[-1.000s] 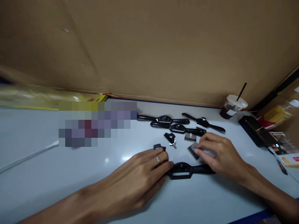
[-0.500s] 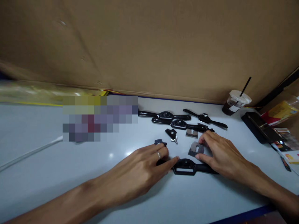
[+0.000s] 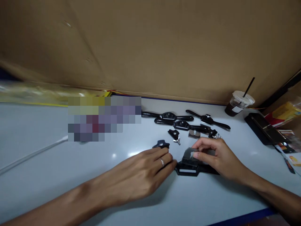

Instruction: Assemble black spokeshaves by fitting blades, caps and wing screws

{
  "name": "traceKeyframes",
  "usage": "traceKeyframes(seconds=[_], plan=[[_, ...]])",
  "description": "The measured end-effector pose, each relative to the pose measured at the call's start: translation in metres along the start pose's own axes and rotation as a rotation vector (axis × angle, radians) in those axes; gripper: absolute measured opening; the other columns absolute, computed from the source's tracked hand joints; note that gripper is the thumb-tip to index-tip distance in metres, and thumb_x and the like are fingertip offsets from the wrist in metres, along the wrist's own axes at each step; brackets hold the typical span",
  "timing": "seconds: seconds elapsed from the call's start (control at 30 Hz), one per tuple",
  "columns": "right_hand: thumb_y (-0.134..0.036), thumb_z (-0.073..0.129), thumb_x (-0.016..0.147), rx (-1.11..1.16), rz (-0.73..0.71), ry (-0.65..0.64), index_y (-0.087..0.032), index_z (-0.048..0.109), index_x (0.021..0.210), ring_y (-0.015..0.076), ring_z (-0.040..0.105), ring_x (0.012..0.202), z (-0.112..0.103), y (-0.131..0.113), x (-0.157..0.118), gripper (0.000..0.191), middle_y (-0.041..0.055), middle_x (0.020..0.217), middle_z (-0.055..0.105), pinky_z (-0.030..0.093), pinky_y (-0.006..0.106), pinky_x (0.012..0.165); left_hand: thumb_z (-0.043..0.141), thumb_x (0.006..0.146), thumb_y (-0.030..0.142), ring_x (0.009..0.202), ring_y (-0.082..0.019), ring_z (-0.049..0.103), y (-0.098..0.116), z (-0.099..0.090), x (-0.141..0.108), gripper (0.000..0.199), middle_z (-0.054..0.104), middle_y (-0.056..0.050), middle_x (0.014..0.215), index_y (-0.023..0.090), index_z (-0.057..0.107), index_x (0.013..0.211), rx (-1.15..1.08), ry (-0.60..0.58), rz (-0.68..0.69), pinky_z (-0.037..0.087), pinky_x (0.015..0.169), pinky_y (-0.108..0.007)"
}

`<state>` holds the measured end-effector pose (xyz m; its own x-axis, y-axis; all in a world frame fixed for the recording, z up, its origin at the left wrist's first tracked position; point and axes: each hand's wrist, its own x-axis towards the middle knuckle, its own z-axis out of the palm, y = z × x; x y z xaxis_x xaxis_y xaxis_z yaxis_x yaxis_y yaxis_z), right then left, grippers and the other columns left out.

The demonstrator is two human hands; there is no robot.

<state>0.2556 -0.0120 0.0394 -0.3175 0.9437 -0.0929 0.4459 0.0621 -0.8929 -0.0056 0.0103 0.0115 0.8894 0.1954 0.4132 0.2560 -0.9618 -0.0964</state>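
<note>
A black tool body with a slotted frame (image 3: 187,172) lies flat near the table's front. My left hand (image 3: 150,174), a ring on one finger, is closed over its left handle, which the fingers hide. Between thumb and forefinger, my right hand (image 3: 217,157) pinches a flat grey metal blade (image 3: 189,156), tilted just above the frame's back edge. A black cap piece (image 3: 161,144) lies just behind my left hand. Further back are another cap with a wing screw (image 3: 174,135) and a second metal blade (image 3: 194,133).
Three more black tools, among them one at the back (image 3: 207,119), lie along the rear. A cup with a straw (image 3: 238,103) and a dark phone-like object (image 3: 264,128) stand right. Brown board (image 3: 150,47) rises behind. A white cable (image 3: 35,153) and pixelated area lie left.
My right hand has lifted the grey blade off the table and brought it left and forward, over the frame. My left hand has stayed nearly in place.
</note>
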Motion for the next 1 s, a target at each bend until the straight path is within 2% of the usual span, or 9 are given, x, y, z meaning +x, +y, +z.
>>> traceKeyframes(seconds=[0.17,0.33,0.5,0.6,0.83,1.0], plan=[[-0.022,0.068,0.088,-0.057,0.028,-0.014,-0.02,0.071,0.082,0.0142,0.057,0.067,0.001,0.003,0.004,0.007,-0.0013,0.073,0.067,0.046,0.028,0.062,0.033,0.107,0.005,0.075,-0.02,0.062,0.002,-0.002,0.004,0.034,0.069,-0.009,0.086,0.009,0.066,0.103,0.017,0.038,-0.002,0.053,0.068,-0.032],[-0.015,0.066,0.092,-0.202,-0.085,-0.057,-0.021,0.077,0.084,0.0154,0.065,0.078,0.002,0.004,0.004,0.015,0.0011,0.085,0.073,0.05,0.031,0.076,0.028,0.108,0.007,0.073,-0.02,0.061,0.002,-0.001,0.006,0.039,0.069,-0.008,0.086,0.01,0.066,0.099,0.001,0.059,-0.024,0.053,0.067,-0.032],[-0.014,0.066,0.093,-0.253,-0.133,-0.069,-0.021,0.077,0.086,0.0148,0.065,0.075,0.003,0.005,0.003,0.015,0.0001,0.083,0.073,0.05,0.029,0.074,0.038,0.104,0.006,0.074,-0.02,0.059,0.005,0.002,0.006,0.028,0.066,-0.006,0.085,0.013,0.065,0.099,-0.054,0.013,-0.054,0.051,0.071,-0.034],[-0.014,0.065,0.094,-0.279,-0.145,-0.082,-0.021,0.076,0.087,0.0146,0.066,0.075,0.003,0.006,0.003,0.015,0.0004,0.084,0.074,0.05,0.029,0.074,0.043,0.099,0.003,0.072,-0.021,0.055,0.008,0.003,0.006,0.024,0.063,-0.005,0.084,0.014,0.064,0.099,-0.099,-0.017,-0.114,0.046,0.066,-0.034],[-0.016,0.064,0.097,-0.315,-0.208,-0.078,-0.021,0.078,0.093,0.0152,0.067,0.079,0.004,0.01,0.002,0.015,0.0014,0.086,0.074,0.049,0.029,0.075,0.045,0.095,0.002,0.075,-0.022,0.055,0.011,0.004,0.005,0.023,0.062,-0.006,0.087,0.015,0.062,0.101,-0.135,-0.026,-0.137,0.045,0.067,-0.034],[-0.016,0.066,0.095,-0.314,-0.185,-0.063,-0.022,0.078,0.09,0.0154,0.067,0.078,0.005,0.008,0.002,0.015,0.0006,0.085,0.074,0.049,0.029,0.075,0.044,0.095,0.002,0.073,-0.021,0.055,0.01,0.003,0.007,0.024,0.061,-0.005,0.085,0.016,0.063,0.1,-0.127,-0.028,-0.148,0.044,0.064,-0.033]])
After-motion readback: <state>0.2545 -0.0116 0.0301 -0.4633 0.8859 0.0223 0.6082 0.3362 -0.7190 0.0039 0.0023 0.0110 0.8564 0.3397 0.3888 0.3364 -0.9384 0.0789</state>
